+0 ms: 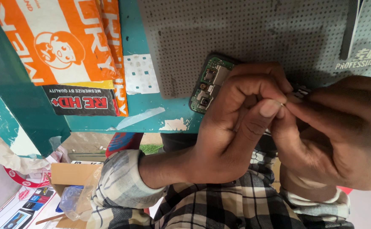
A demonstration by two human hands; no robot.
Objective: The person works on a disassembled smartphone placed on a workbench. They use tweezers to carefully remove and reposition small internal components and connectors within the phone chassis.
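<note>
Metal glints between our fingertips: a tiny part [281, 103], too small to identify, pinched where both hands meet. Our left hand [232, 127] clenches on it with thumb and forefinger; our right hand [333, 135] pinches the same spot from the other side. Just behind the left knuckles lies an opened phone with its green circuit board [206, 85] and camera modules exposed, resting on a grey perforated mat [244, 38] on the teal bench [134, 110]. Further left sits an orange and white package [62, 38]. Plaid sleeves [122, 186] below, cardboard box [71, 174] near the floor.
</note>
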